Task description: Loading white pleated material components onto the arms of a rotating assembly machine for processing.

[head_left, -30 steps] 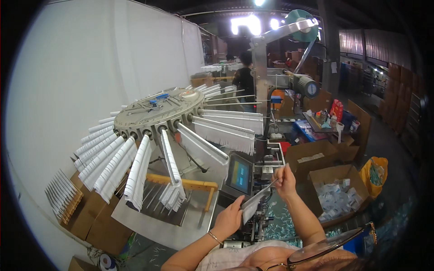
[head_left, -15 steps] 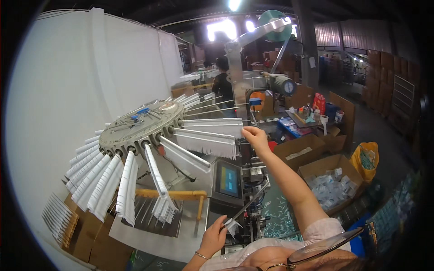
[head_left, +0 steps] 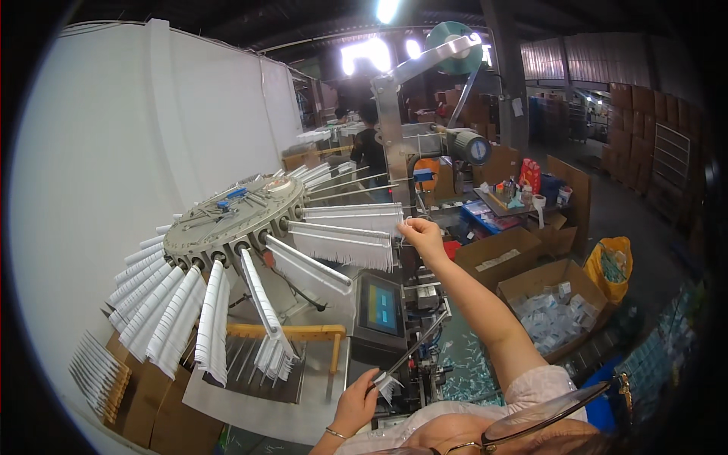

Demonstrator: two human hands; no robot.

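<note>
My left hand (head_left: 358,403), low in the middle, is closed on a thin metal rod (head_left: 415,347) that slants up to the right. A small bunch of white strips (head_left: 390,385) hangs on this rod beside my fingers. My right hand (head_left: 422,238) reaches forward, thumb and forefinger pinched on the outer end of a row of white strips (head_left: 353,218). That row hangs from one of several rods radiating from a round metal carousel (head_left: 227,203). A second row of white strips (head_left: 345,244) hangs just below my right hand. Exactly what the fingertips pinch is hard to see.
A control screen (head_left: 381,305) stands between my hands. Small green pieces (head_left: 466,364) lie scattered on the machine bed. To the right are a carton of clear packs (head_left: 547,315) and a yellow bag (head_left: 609,267). Another person (head_left: 370,148) is further back.
My right hand has shifted slightly left at the outer end of the strips, its fingertips pinched closer together. My left hand still holds the rod in nearly the same place.
</note>
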